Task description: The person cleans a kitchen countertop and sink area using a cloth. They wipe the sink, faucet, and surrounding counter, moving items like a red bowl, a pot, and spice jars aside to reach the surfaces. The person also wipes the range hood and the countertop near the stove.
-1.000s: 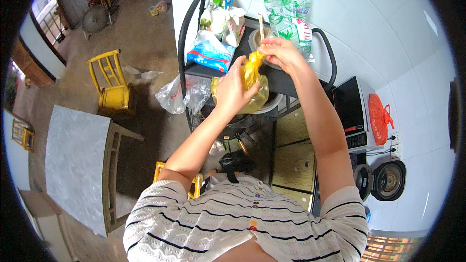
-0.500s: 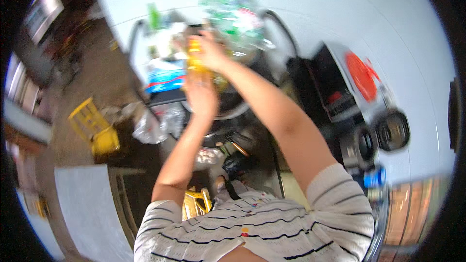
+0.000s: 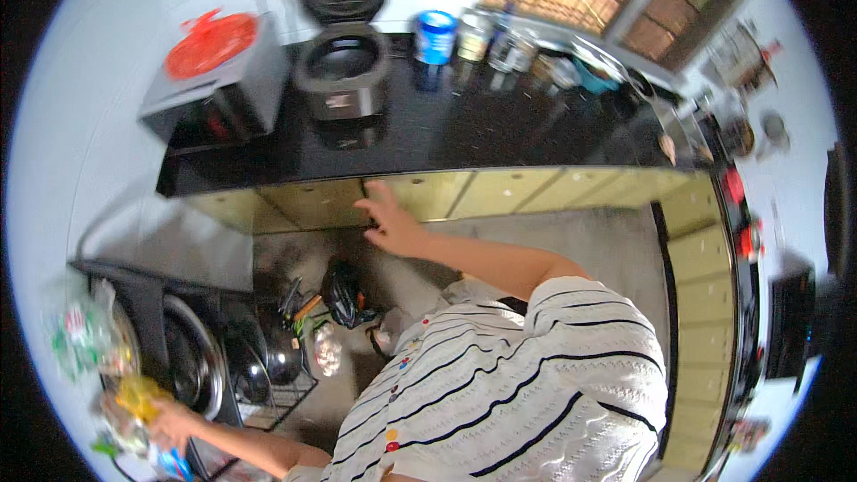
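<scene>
At the lower left, my left hand (image 3: 177, 426) rests closed on a yellow object (image 3: 141, 397), blurred and too unclear to name; parts of the fingers are hidden. Beside it stands a clear plastic bag (image 3: 82, 335) with green and white things inside. A blue-and-white package (image 3: 173, 464) lies close below the same hand. My right hand (image 3: 393, 225) is empty, its fingers spread, in front of the pale yellow cabinet doors (image 3: 428, 195) under the black counter (image 3: 464, 138).
On the counter are an open rice cooker (image 3: 342, 71), a microwave-like box (image 3: 214, 94) topped by a red plastic bag (image 3: 212, 45), a blue tub (image 3: 435, 37) and several jars. A black bag (image 3: 344, 293) lies on the floor near a rack with pot lids (image 3: 284, 361).
The view has swung to the right, towards the counter and window. My right hand has left the yellow object and moved right; my left hand stays at it.
</scene>
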Motion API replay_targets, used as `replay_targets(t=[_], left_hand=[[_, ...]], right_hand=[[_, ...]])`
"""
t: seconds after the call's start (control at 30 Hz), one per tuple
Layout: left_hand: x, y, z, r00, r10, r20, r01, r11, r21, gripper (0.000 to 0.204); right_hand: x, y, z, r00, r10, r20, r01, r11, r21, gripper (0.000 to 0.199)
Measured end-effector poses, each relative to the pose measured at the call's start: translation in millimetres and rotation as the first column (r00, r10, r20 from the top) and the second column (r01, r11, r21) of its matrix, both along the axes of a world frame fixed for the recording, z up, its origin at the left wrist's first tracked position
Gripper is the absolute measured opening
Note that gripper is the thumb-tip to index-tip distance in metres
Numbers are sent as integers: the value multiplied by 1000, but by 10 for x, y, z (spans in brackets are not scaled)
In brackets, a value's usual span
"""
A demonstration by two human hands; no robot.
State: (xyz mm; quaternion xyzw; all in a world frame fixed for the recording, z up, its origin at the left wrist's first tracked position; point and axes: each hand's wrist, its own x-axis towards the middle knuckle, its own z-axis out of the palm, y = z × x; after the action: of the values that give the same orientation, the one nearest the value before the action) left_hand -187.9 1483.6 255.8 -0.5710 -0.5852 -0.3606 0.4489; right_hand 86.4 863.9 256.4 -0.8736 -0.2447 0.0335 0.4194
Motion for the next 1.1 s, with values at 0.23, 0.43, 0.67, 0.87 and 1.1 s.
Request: replay_targets(t=[0.23, 0.43, 0.67, 0.87, 1.1], left_hand=[[1850, -3141, 391, 523, -842, 134, 822, 540, 180, 50], [2571, -8055, -195, -182, -481, 858, 595, -749, -294, 76], [2573, -11650, -347, -626, -225, 747, -286, -824, -488, 77], [3051, -13789, -861, -775, -243, 583, -298, -673, -677, 71], [3955, -16764, -1562, -471, -101, 876, -437, -836, -331, 75]], right_hand=[[-410, -2969, -290, 742, -666, -80, 662, 708, 247, 62], [-1111, -5076, -297, 514, -713, -477, 858, 417, 302, 74], [-1866, -7061, -1001, 339, -786, -517, 939, 318, 131, 56], [-1677, -8644, -1247, 222, -974, -51, 967, 227, -118, 33], [-618, -11188, -1278, 27, -999, -23, 999, 26, 40, 30]])
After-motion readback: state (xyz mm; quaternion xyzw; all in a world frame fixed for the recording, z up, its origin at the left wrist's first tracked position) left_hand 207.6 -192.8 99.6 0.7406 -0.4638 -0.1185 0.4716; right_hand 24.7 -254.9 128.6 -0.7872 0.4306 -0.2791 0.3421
